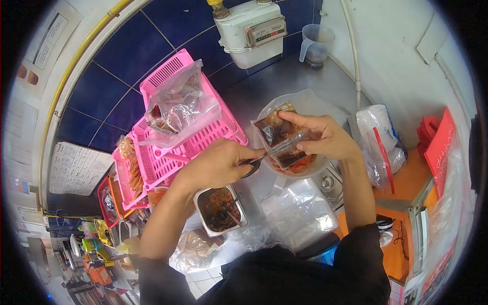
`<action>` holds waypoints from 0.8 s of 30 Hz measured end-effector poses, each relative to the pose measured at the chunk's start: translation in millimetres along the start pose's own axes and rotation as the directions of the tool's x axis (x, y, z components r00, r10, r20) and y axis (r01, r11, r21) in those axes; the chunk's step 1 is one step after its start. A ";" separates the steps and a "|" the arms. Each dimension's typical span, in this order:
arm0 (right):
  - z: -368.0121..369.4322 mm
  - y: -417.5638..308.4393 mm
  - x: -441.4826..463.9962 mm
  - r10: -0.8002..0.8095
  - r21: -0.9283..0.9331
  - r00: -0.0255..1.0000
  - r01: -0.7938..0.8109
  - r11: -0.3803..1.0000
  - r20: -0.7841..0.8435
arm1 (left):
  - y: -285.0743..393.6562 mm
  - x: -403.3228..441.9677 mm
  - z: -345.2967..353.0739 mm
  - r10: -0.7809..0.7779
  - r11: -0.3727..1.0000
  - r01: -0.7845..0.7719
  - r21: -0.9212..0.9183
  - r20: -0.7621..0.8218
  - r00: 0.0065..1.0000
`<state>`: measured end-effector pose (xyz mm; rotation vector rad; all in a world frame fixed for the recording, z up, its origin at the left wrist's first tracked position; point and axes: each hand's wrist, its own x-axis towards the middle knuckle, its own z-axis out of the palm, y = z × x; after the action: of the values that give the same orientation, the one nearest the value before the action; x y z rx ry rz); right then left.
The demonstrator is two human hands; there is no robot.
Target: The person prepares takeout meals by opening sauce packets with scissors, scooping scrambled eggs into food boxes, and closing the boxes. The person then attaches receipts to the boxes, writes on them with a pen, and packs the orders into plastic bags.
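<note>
the left hand (221, 161) is curled round the dark handles of a pair of scissors (252, 168), its grip closed on them, with the index finger stretched along towards the blades. the blades point to the right and meet the clear plastic sachet (274, 132) — how far they have cut, if at all, i cannot tell. the right hand (328, 136) has the sachet pinched in its grip, thumb on the near side and fingers over the far side. the sachet, with dark brown contents, is held tilted above a translucent white plastic container (325, 108), in which some orange-red food shows below the sachet.

nearer the body, left of that container, a square stainless steel tin (242, 219) stands on the worktop (249, 94), holding a chunky dark red sauce (222, 199) with a utensil resting in it. to the right of the tin lies a pile of clear plastic bags (305, 211), and a round steel lid (328, 183) is just beside the container.

to the left, pink plastic baskets (223, 129) sit against the blue tiled wall (127, 48), with a crumpled clear bag (188, 104) lying across one of them. at the back, a plastic measuring jug (316, 43) stands in the corner — near the white gas meter (249, 38) on the wall.
</note>
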<state>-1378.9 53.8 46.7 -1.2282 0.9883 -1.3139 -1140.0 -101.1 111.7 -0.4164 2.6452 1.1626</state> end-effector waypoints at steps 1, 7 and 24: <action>-0.6 -0.9 -0.5 -0.011 -0.012 1.000 0.011 1.000 -0.009 | 0.9 1.1 0.0 -0.008 1.000 0.008 -0.020 0.000 1.000; -5.0 5.0 -1.0 -0.034 -0.044 0.999 0.034 0.998 0.001 | -2.6 10.5 3.3 0.079 0.997 -0.079 -0.018 -0.016 0.997; -9.0 4.6 -3.1 0.020 0.006 0.999 -0.020 1.000 -0.048 | 2.6 26.9 3.2 0.056 0.984 -0.048 -0.173 0.041 0.998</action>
<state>-1387.3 55.6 40.5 -1.1845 1.0280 -1.3357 -1165.8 -101.6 103.0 -0.3470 2.5404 1.4051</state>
